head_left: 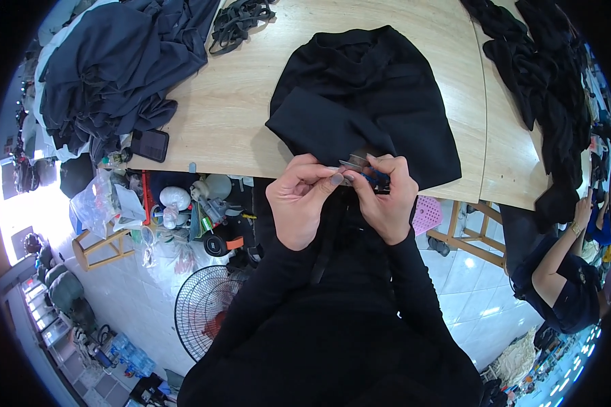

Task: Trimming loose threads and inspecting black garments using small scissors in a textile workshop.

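A black garment (366, 102) lies on the wooden table (231, 102) and hangs over its near edge toward me. My left hand (299, 200) and my right hand (387, 200) meet at that edge. Both pinch a small grey piece (352, 165) at the garment's hem, with something small and blue (377, 178) showing under my right fingers. What the small piece is cannot be told. My black sleeves come up from the lower edge.
A pile of dark blue cloth (115, 61) and a black phone (149, 144) lie at the table's left. Black straps (237, 20) lie at the far edge, black cloth (550, 88) on the right. A fan (204, 319) stands on the floor. A person (563, 278) crouches at right.
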Action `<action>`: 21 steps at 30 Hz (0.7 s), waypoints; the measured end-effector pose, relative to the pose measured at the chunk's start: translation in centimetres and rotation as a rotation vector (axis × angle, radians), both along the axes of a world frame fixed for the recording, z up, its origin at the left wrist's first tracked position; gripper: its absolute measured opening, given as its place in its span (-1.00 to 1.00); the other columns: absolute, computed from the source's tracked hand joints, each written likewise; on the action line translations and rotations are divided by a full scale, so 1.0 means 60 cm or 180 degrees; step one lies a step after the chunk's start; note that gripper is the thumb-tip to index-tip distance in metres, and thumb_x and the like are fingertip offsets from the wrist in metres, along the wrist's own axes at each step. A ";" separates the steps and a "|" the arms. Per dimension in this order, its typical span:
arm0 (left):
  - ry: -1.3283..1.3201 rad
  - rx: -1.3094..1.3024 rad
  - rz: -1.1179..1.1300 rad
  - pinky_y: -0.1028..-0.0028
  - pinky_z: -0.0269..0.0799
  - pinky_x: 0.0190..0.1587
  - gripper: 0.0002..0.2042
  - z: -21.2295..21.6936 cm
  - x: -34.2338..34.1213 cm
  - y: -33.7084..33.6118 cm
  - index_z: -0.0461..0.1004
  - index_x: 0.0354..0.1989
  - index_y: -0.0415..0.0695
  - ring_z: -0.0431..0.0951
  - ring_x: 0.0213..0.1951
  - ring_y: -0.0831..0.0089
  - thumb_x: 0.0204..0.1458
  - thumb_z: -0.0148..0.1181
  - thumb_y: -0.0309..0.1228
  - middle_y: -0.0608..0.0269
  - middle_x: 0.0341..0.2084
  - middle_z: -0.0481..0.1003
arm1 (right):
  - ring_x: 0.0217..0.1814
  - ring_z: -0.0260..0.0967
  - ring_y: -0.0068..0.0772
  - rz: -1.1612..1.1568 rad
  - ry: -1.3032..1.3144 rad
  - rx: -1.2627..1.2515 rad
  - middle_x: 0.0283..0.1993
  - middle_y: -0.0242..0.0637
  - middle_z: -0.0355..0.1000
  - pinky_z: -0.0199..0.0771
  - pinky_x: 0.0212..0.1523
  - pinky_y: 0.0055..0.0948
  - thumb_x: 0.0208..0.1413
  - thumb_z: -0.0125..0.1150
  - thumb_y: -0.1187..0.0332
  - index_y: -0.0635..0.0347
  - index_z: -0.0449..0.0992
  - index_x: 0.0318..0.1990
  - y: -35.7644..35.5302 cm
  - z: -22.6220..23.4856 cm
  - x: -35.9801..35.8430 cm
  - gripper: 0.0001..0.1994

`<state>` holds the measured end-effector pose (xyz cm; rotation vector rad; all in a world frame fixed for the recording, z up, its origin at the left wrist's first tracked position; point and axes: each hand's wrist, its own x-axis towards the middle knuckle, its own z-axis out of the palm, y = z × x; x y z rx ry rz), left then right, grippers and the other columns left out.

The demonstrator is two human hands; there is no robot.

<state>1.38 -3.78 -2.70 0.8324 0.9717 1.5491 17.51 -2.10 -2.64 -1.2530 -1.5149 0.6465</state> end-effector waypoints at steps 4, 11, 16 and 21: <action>-0.0109 0.0000 -0.0032 0.55 0.64 0.00 -0.84 0.003 0.001 -0.001 0.69 -0.13 -0.36 0.70 -0.16 0.50 0.14 0.43 -0.78 0.26 -0.18 0.54 | -0.32 0.65 -0.25 0.0012 -0.0071 0.0032 -0.26 -0.04 0.63 0.58 -0.31 -0.43 0.09 0.69 0.40 0.35 0.56 -0.11 0.002 0.003 0.001 -0.63; -0.0032 -0.0027 -0.0057 0.54 0.65 0.01 -0.84 -0.001 -0.002 -0.001 0.69 -0.14 -0.37 0.71 -0.15 0.49 0.14 0.44 -0.77 0.27 -0.18 0.53 | -0.35 0.64 -0.11 0.0078 -0.0496 0.0617 -0.30 -0.06 0.63 0.59 -0.35 -0.35 0.09 0.66 0.41 0.33 0.55 -0.18 0.015 -0.003 0.007 -0.67; -0.0096 -0.0127 -0.0036 0.56 0.62 0.00 -0.84 0.001 -0.001 0.000 0.70 -0.15 -0.36 0.68 -0.17 0.53 0.11 0.47 -0.75 0.28 -0.17 0.54 | -0.37 0.63 -0.09 0.0120 -0.0775 0.0646 -0.33 -0.09 0.62 0.57 -0.38 -0.32 0.09 0.66 0.38 0.29 0.55 -0.23 0.012 -0.004 0.006 -0.69; -0.0087 -0.0053 -0.0026 0.52 0.63 0.01 -0.84 0.007 -0.004 0.003 0.72 -0.16 -0.34 0.67 -0.13 0.51 0.10 0.49 -0.75 0.25 -0.15 0.56 | -0.38 0.62 -0.08 0.0023 -0.0530 0.0548 -0.33 -0.09 0.62 0.56 -0.39 -0.31 0.07 0.66 0.37 0.29 0.54 -0.23 -0.001 -0.009 0.009 -0.67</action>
